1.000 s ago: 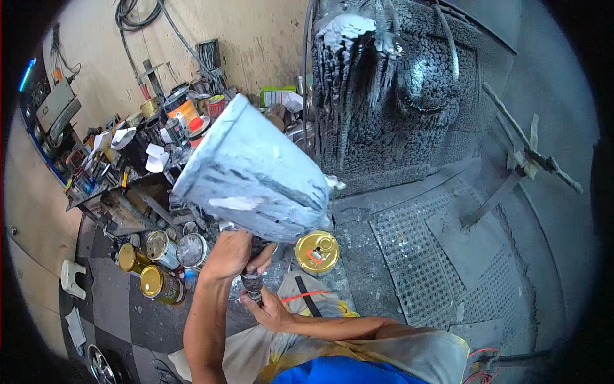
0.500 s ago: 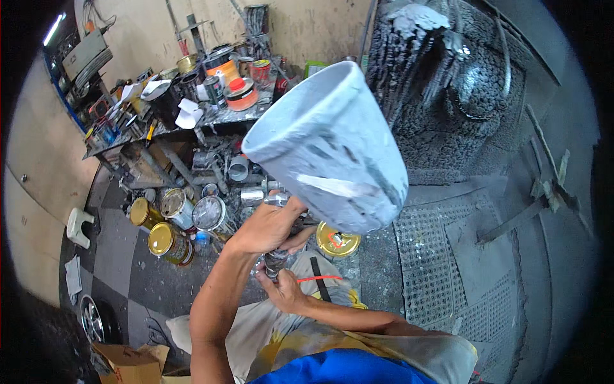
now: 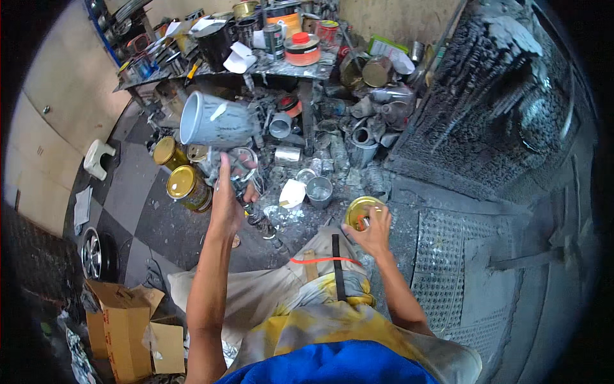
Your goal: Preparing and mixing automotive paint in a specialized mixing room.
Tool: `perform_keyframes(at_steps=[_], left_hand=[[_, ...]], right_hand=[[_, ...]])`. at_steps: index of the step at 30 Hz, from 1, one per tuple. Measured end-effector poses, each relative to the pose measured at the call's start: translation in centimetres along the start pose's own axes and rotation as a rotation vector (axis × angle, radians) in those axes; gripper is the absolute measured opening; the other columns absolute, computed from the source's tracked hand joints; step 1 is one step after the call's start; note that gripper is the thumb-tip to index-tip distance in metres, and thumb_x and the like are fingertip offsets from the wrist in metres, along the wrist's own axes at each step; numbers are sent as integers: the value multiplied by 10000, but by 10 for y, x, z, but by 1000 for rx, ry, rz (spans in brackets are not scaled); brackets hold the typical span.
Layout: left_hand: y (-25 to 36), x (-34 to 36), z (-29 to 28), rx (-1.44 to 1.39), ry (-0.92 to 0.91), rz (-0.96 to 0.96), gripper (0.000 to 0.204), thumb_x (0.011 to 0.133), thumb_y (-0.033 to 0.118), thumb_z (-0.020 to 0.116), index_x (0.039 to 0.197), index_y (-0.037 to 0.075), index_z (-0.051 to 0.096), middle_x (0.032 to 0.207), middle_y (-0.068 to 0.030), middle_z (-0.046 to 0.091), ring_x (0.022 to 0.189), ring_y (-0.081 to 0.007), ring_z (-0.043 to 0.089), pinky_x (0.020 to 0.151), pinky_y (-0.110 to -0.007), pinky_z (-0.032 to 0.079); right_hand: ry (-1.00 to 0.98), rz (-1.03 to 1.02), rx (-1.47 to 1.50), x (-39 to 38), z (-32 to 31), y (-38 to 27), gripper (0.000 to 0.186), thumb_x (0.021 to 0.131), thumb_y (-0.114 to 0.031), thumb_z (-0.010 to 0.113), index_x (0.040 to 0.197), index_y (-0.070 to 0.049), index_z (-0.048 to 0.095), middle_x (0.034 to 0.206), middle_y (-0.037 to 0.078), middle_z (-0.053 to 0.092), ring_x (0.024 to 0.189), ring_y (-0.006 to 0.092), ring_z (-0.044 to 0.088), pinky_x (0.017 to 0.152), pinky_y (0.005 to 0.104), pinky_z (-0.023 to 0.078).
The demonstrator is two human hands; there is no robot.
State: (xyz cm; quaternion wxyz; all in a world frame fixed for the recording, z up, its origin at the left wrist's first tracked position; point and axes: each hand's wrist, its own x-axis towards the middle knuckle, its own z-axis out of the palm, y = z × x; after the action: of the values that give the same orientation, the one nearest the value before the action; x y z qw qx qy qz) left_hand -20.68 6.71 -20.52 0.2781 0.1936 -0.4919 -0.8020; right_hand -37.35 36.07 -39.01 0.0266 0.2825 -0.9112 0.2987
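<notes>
At the far left a white stool stands on the checkered floor, with a wheel nearer the person and an open cardboard box nearer still, at the lower left. Next come 2 cans with gold lids, close together on the floor in front of the bench, which is crowded with cans, papers and an orange tub with a red cap. In front of the bench, the paint-streaked grey cup is held up tilted, its wide mouth facing left, just above the left hand. That hand is closed around the spray gun below the cup, much of which it hides. Right of it, a white paper and a clear cup lie side by side on the floor. Farther right, the right hand reaches over a gold tin beside the knee, fingers bent down over its top; a small orange and silver item shows by them, but whether they grip it I cannot tell. A studded mat and a board caked in dark paint fill the right side.
</notes>
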Motion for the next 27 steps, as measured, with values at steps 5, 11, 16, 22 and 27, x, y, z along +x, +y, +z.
perform_keyframes(at_steps=[5, 11, 16, 22, 27], left_hand=[[-58, 4, -83, -193, 486, 5, 563, 929, 681, 612, 1087, 143, 575, 826, -20, 563, 574, -143, 427, 547, -306, 383], [-145, 2, -173, -379, 856, -164, 614, 833, 762, 620, 1020, 180, 559, 740, -12, 512, 572, -181, 468, 542, -351, 402], [-236, -27, -293, -586, 815, -341, 428, 871, 601, 625, 908, 175, 621, 665, -22, 558, 563, -188, 519, 531, -355, 405], [-301, -52, -314, -385, 757, -512, 357, 899, 463, 594, 990, 126, 669, 770, -52, 668, 642, -223, 633, 606, -405, 554], [-304, -44, -347, -372, 954, -462, 441, 922, 522, 566, 1074, 111, 612, 980, -87, 659, 766, -275, 663, 685, -466, 594]], right_hand=[[-235, 182, -189, 1, 30, 44, 1012, 550, -612, 921, 1359, -167, 506, 1466, 234, 321, 1467, 604, 124, 1140, 773, 163], [-295, 320, -267, 18, 44, 40, 1131, 512, -664, 917, 1402, -160, 434, 1501, 253, 274, 1454, 627, 113, 1121, 799, 161], [-127, 175, -302, 18, 66, 32, 1110, 496, -654, 918, 1372, -148, 462, 1426, 245, 335, 1410, 590, 228, 1086, 749, 245], [53, 135, -244, 14, 60, 63, 975, 451, -561, 944, 1271, -214, 548, 1282, 175, 431, 1268, 476, 379, 1009, 660, 337], [174, 220, -198, 30, 35, 69, 902, 470, -520, 964, 1232, -214, 590, 1243, 150, 461, 1233, 422, 422, 1003, 604, 359]])
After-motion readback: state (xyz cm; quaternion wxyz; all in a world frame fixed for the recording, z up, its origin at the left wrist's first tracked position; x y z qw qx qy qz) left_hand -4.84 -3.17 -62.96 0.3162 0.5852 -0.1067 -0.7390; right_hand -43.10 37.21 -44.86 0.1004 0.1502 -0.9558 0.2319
